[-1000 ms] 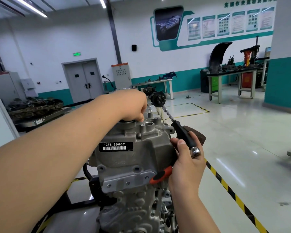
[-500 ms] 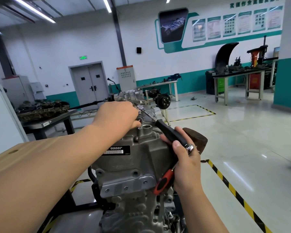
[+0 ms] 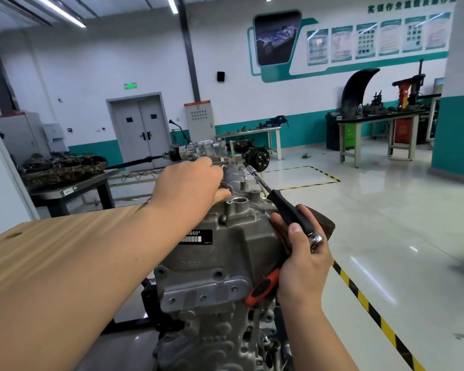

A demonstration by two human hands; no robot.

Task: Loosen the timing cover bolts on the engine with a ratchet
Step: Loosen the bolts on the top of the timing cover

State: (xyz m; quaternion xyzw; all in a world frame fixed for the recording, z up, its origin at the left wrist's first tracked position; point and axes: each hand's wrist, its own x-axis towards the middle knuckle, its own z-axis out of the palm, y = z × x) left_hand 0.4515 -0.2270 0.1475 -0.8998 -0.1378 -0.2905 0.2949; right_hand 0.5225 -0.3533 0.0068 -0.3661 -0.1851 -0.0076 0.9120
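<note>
The engine (image 3: 225,261) is dull grey cast metal with a black label (image 3: 198,236) (white print and barcode), the ratchet (image 3: 284,207) has a black grip and chrome shaft, a second handle (image 3: 263,286) is orange-red and black, the bench (image 3: 51,250) is tan wood-grain, and the pale glossy floor (image 3: 386,223) carries yellow-and-black striped tape (image 3: 370,308).

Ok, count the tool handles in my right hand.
2: a black plastic handle angled up from the right hand, and a red-and-black handle poking out below its palm. Others could hide behind the hand.

The engine (image 3: 220,263) sits on a black stand (image 3: 148,301) over a glossy pale floor (image 3: 386,231) marked with yellow-black tape (image 3: 364,301), a wooden tabletop (image 3: 38,245) at its left
</note>
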